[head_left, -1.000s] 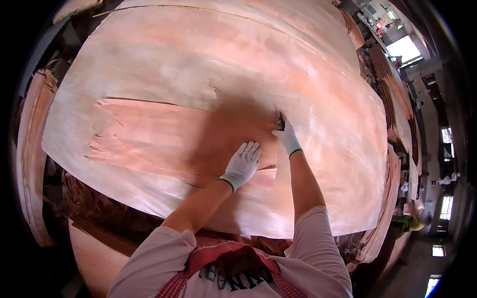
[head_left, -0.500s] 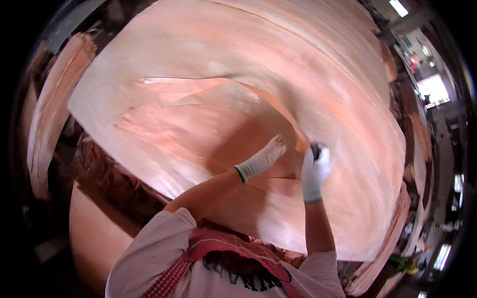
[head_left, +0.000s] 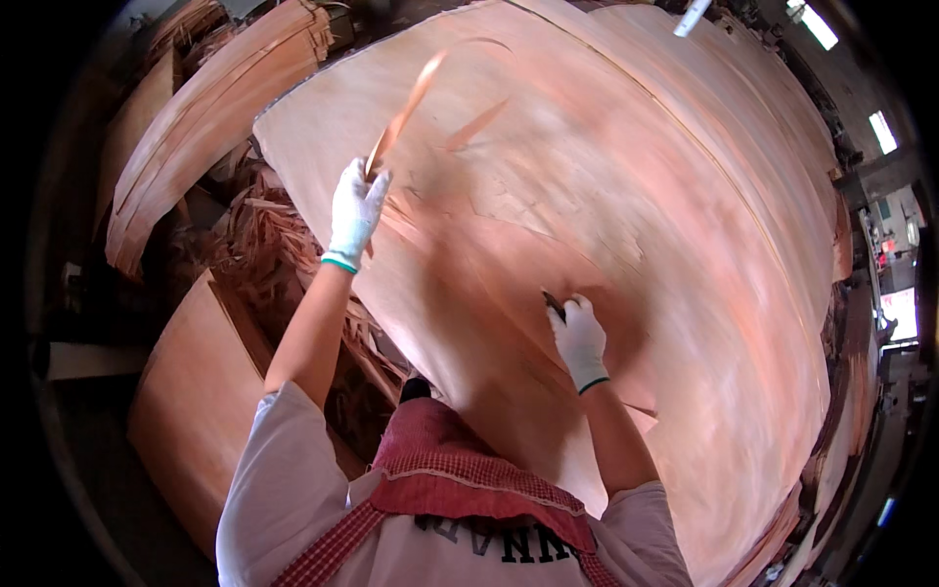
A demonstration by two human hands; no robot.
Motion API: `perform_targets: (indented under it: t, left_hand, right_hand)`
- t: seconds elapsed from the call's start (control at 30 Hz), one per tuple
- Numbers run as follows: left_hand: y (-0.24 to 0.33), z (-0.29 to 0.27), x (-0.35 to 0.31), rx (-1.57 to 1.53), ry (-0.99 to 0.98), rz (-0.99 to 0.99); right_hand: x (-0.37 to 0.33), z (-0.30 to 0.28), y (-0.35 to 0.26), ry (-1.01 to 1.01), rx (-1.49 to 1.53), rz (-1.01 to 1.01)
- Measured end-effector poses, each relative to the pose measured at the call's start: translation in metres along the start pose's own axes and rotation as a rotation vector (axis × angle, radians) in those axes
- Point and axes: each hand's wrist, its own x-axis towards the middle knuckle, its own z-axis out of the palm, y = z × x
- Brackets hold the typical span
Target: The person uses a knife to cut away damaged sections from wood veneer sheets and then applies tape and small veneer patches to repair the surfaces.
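My left hand [head_left: 358, 210], in a white glove with a green cuff edge, is closed around the lower end of a thin strip of wood veneer [head_left: 415, 98]. The strip rises and curls over to the right. My right hand [head_left: 580, 339], also gloved, grips a small dark-handled knife [head_left: 555, 307], its tip pointing away and to the left. Under both hands spreads a broad pinkish veneer sheet [head_left: 714, 333]. A patch with torn, ragged edges [head_left: 528, 259] shows on it near the knife. One loose pointed sliver [head_left: 476, 125] lies farther off.
Left of the sheet, torn veneer scraps [head_left: 284, 230] are heaped low down. Stacked veneer bundles [head_left: 210, 122] stand at the far left, and another veneer stack [head_left: 201, 382] is at the near left. More stacked veneer [head_left: 861, 391] edges the right side.
My left hand has swung far left, now with the strip in it; it was empty over the sheet. The strip has come off the sheet. My right hand has shifted slightly left with the knife.
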Motion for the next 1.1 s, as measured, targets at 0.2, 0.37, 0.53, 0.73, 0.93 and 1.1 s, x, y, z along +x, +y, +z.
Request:
perform_targets:
  t: [0.2,0.37,0.53,0.73,0.93,1.1]
  left_hand:
    - [-0.118,0.041,0.008,0.119,-0.163,-0.307]
    - [-0.086,0.053,0.024,-0.019,-0.378,-0.511]
    - [-0.077,0.006,0.021,-0.327,-0.364,-0.387]
    - [0.005,-0.147,0.014,-0.621,-0.531,-0.643]
    - [-0.033,-0.276,0.025,-0.652,-0.574,-0.623]
    - [-0.059,-0.344,-0.003,-0.358,-0.690,-0.633]
  right_hand:
    - [0.011,0.026,0.016,-0.092,-0.204,0.096]
    - [0.009,0.032,0.006,-0.111,-0.259,0.167]
    - [0.008,0.038,0.006,-0.014,-0.218,0.100]
    - [0.011,0.040,0.017,-0.056,-0.219,0.098]
    - [0.016,0.041,0.037,-0.107,-0.217,0.076]
    - [0.016,0.027,0.003,-0.107,-0.024,0.020]
